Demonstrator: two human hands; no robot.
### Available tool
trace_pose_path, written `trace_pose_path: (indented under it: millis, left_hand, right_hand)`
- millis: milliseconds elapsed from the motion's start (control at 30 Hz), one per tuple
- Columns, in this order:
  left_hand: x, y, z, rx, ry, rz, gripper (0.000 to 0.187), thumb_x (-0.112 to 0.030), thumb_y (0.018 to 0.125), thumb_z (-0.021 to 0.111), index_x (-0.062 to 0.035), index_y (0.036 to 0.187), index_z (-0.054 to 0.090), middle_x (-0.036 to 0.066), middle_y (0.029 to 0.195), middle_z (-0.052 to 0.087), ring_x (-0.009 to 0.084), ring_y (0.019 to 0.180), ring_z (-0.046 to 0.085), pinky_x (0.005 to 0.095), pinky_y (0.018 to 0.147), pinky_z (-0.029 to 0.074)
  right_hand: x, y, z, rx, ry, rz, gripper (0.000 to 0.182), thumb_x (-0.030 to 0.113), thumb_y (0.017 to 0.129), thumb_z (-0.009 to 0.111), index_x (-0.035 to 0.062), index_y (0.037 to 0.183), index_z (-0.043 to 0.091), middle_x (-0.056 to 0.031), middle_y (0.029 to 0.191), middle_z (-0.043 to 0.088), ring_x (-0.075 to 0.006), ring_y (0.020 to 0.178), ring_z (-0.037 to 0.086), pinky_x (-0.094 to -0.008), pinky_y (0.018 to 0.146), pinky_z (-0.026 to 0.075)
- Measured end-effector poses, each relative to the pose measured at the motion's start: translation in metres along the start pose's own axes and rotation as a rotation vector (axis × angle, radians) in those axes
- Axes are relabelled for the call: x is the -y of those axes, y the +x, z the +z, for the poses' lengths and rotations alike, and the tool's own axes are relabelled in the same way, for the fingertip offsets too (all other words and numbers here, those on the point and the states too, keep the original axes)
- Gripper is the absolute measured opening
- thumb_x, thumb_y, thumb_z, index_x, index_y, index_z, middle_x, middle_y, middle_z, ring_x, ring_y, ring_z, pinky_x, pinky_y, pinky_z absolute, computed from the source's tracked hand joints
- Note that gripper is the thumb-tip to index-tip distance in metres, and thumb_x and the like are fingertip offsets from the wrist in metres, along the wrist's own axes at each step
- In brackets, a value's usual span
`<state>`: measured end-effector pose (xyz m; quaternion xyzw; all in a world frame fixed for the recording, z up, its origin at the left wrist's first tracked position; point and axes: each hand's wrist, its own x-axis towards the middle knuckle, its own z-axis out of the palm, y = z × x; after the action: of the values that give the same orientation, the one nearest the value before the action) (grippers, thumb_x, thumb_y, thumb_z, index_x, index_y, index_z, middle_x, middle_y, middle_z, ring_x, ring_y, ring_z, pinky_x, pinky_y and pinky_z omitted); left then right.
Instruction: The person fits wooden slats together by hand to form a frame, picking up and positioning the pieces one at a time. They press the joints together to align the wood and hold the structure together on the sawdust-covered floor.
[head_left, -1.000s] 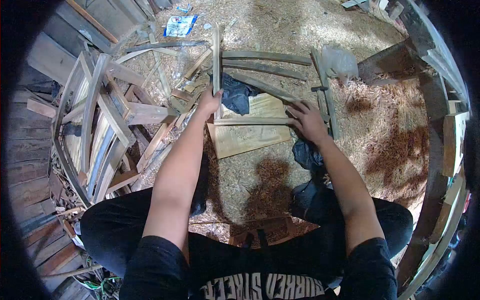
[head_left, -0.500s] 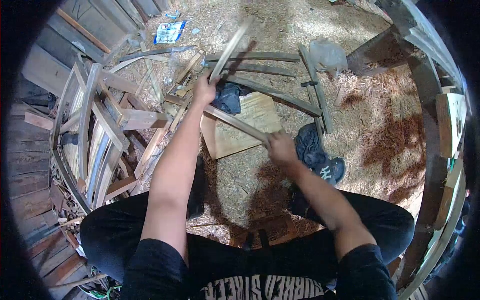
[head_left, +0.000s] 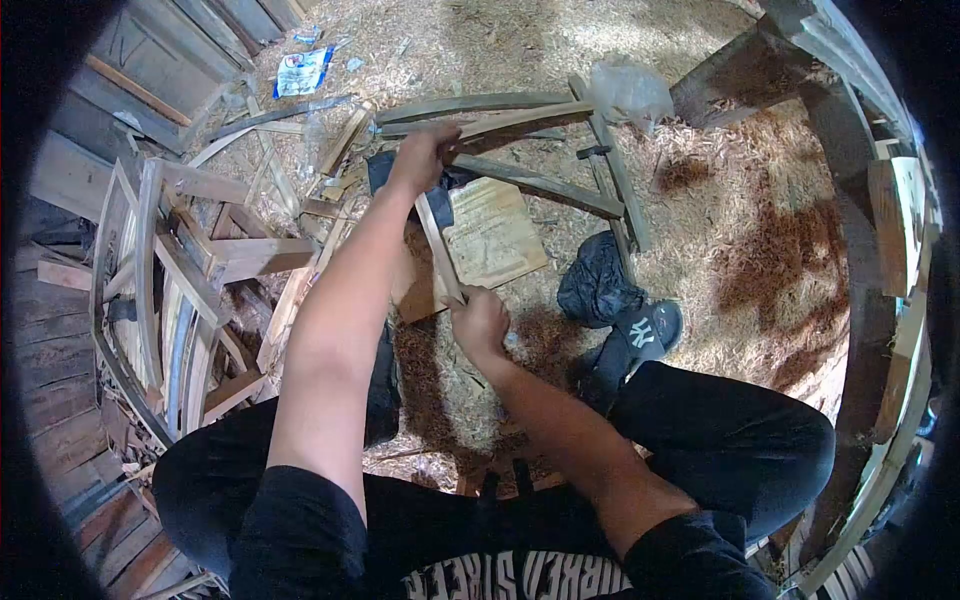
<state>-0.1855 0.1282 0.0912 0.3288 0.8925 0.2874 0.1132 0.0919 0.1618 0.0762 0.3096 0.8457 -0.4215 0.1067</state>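
My left hand [head_left: 422,160] is closed around two pale wooden strips where they meet. One strip [head_left: 525,120] points right over darker strips on the ground; the other [head_left: 437,245] slants down to my right hand [head_left: 482,322], whose fingers are wrapped round its lower end. Whether the strips are fixed together is hidden by my left hand. Beneath them lies a square wooden board [head_left: 497,235], with a dark crumpled thing [head_left: 380,175] at its upper left. A long curved strip [head_left: 540,185] lies right of my left hand.
Wooden frames and offcuts [head_left: 235,260] are piled at the left. Beyond the strips sits a clear plastic bag [head_left: 632,92]. Near my right leg are a black crumpled bundle [head_left: 600,280] and a dark shoe or cap with a white logo [head_left: 652,330]. Shavings cover the ground.
The held strips have turned clockwise: the upper one now points right instead of up, and the lower one slants more steeply. My right hand has moved left and down.
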Motion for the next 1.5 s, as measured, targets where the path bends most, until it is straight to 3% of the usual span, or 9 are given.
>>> trace_pose_path:
  millis: [67, 167, 200, 300, 467, 633, 867, 1233, 1500]
  left_hand:
    - [0.038, -0.011, 0.028, -0.212, -0.107, 0.206, 0.039, 0.001, 0.091, 0.064, -0.0046, 0.129, 0.069, 0.023, 0.13, 0.066, 0.0361, 0.124, 0.065, 0.0386, 0.104, 0.05]
    - [0.062, -0.012, 0.051, -0.259, -0.344, 0.093, 0.045, 0.006, 0.088, 0.06, -0.004, 0.131, 0.067, 0.023, 0.141, 0.06, 0.0359, 0.135, 0.058, 0.0391, 0.115, 0.042]
    - [0.052, -0.019, 0.038, -0.184, -0.024, 0.139, 0.05, 0.009, 0.086, 0.058, -0.0065, 0.134, 0.066, 0.022, 0.146, 0.057, 0.0375, 0.142, 0.05, 0.0421, 0.121, 0.036]
    - [0.06, -0.032, 0.041, -0.264, -0.05, 0.071, 0.048, 0.006, 0.087, 0.061, -0.0075, 0.133, 0.067, 0.021, 0.147, 0.057, 0.0399, 0.142, 0.047, 0.0451, 0.121, 0.036]
    - [0.056, -0.057, 0.039, -0.419, 0.08, 0.022, 0.047, -0.014, 0.089, 0.072, -0.0144, 0.136, 0.068, 0.024, 0.145, 0.057, 0.047, 0.137, 0.05, 0.0493, 0.118, 0.038]
    - [0.043, -0.08, 0.043, -0.324, 0.056, -0.412, 0.088, -0.039, 0.081, 0.083, -0.0293, 0.159, 0.043, 0.035, 0.149, 0.047, 0.0485, 0.131, 0.055, 0.053, 0.111, 0.044]
    - [0.05, -0.069, 0.042, -0.453, -0.099, -0.319, 0.086, -0.024, 0.082, 0.079, -0.0065, 0.157, 0.041, 0.026, 0.137, 0.062, 0.0426, 0.127, 0.06, 0.0458, 0.107, 0.049]
    - [0.084, -0.08, 0.029, -0.352, -0.027, -0.42, 0.077, -0.022, 0.084, 0.075, -0.0119, 0.155, 0.047, 0.031, 0.135, 0.06, 0.0452, 0.121, 0.062, 0.0458, 0.107, 0.048]
    - [0.089, -0.076, 0.028, -0.354, -0.043, -0.321, 0.077, -0.02, 0.086, 0.072, -0.0109, 0.157, 0.044, 0.032, 0.136, 0.058, 0.0466, 0.119, 0.061, 0.0474, 0.102, 0.049]
  right_hand:
    - [0.0, 0.0, 0.008, 0.012, 0.005, 0.017, 0.031, 0.024, 0.086, 0.08, 0.0036, 0.109, 0.076, -0.0208, 0.101, 0.072, -0.0425, 0.099, 0.068, -0.0531, 0.083, 0.053]
    - [-0.001, 0.004, 0.015, -0.064, -0.007, 0.015, 0.033, 0.025, 0.086, 0.081, 0.0045, 0.111, 0.077, -0.0206, 0.103, 0.071, -0.0426, 0.1, 0.068, -0.0527, 0.084, 0.053]
    - [-0.001, 0.006, 0.015, -0.084, 0.005, -0.002, 0.035, 0.029, 0.084, 0.083, 0.003, 0.107, 0.078, -0.0224, 0.099, 0.071, -0.0434, 0.096, 0.068, -0.0521, 0.082, 0.053]
    - [-0.005, 0.008, 0.018, -0.113, 0.004, -0.059, 0.04, 0.033, 0.082, 0.085, 0.0005, 0.104, 0.078, -0.0243, 0.095, 0.071, -0.0439, 0.091, 0.068, -0.0508, 0.08, 0.053]
    - [-0.029, 0.015, 0.025, -0.183, 0.17, -0.225, 0.037, 0.029, 0.083, 0.085, -0.0002, 0.105, 0.078, -0.0241, 0.094, 0.068, -0.0423, 0.088, 0.068, -0.0484, 0.08, 0.054]
    - [-0.068, 0.033, 0.004, -0.133, 0.221, -0.403, 0.021, 0.016, 0.092, 0.071, -0.0001, 0.105, 0.076, -0.0222, 0.097, 0.068, -0.0411, 0.091, 0.067, -0.0489, 0.083, 0.053]
    - [-0.106, 0.078, -0.072, -0.369, 0.039, -0.496, 0.015, 0.01, 0.094, 0.068, 0.002, 0.104, 0.076, -0.02, 0.102, 0.071, -0.0392, 0.096, 0.067, -0.0457, 0.085, 0.053]
    - [-0.088, 0.158, -0.155, -0.513, -0.409, -0.719, 0.027, 0.015, 0.091, 0.071, 0.0078, 0.116, 0.076, -0.0152, 0.127, 0.069, -0.0383, 0.121, 0.061, -0.0462, 0.102, 0.051]
    - [-0.059, 0.167, -0.163, -0.177, -0.728, -0.458, 0.057, 0.022, 0.092, 0.071, 0.0157, 0.146, 0.055, -0.0132, 0.132, 0.063, -0.0343, 0.124, 0.057, -0.0503, 0.099, 0.05]
